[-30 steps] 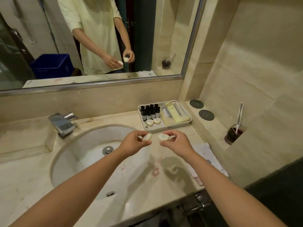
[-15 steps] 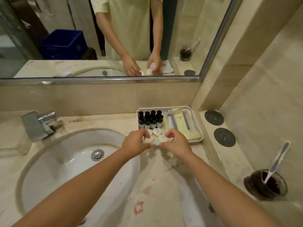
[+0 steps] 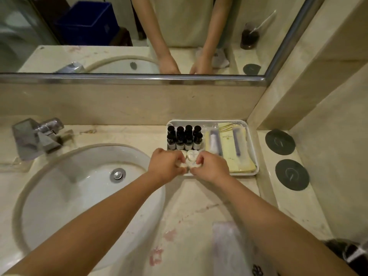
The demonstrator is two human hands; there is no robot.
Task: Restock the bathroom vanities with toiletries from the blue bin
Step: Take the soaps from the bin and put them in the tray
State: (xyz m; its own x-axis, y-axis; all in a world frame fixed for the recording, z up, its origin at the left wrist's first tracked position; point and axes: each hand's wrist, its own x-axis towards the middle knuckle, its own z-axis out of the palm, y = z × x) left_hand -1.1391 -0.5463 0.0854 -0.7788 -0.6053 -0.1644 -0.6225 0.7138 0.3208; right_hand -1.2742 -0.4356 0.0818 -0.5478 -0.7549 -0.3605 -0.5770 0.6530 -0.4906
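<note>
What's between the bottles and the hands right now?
Head view: small white soaps in the tray lie between the bottles and the left hand and right hand, each pinching another.

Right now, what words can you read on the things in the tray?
No text here is clear enough to quote.
On the yellow packet: one printed line, too small to read.
On the soap: small print, too blurred.
On the dark bottles: pale labels, too small to read.
</note>
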